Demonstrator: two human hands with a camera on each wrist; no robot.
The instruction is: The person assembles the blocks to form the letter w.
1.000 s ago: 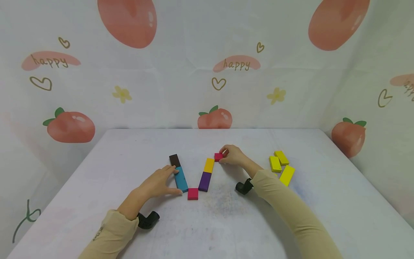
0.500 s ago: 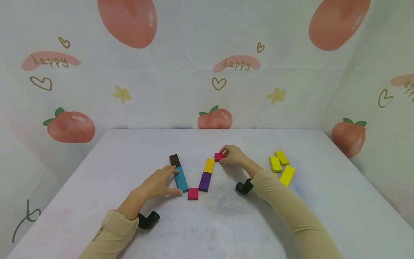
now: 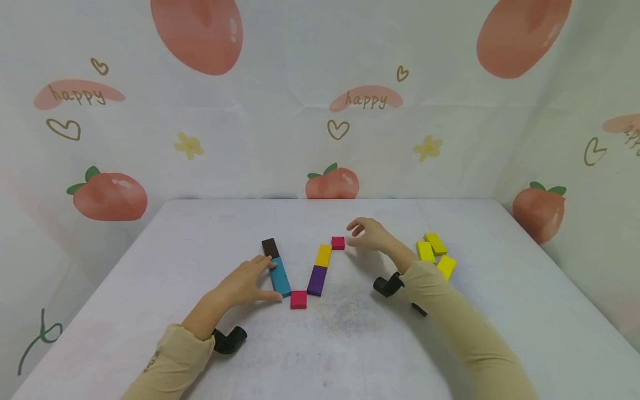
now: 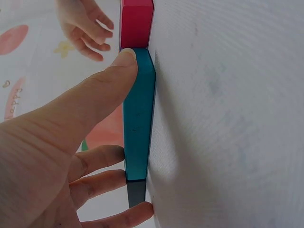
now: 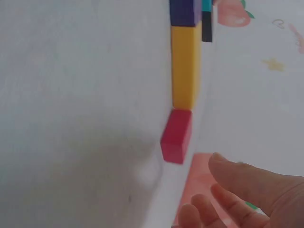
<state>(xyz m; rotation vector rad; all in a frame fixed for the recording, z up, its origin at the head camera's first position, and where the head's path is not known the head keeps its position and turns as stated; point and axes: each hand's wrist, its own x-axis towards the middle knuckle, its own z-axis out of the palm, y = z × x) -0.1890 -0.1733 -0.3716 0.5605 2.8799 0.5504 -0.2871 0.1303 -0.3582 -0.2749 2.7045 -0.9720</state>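
Observation:
My left hand rests at the blue block, thumb by its near end and fingers along its side. In the left wrist view the thumb lies over the block's end, with the fingers spread loosely toward the black block. A red block lies at the blue block's near end, beside the purple block. Beyond the purple one comes an orange-yellow block, then a small red block at its far end. My right hand is just right of that red block, fingers loosely bent and holding nothing.
Several yellow blocks lie on the white table at the right, partly behind the right sleeve. Black wrist devices sit under both wrists. A peach-printed cloth hangs behind the table.
My right hand has let go of the small far red block and moved slightly right and back. The block stays against the orange-yellow one. My left hand has not moved.

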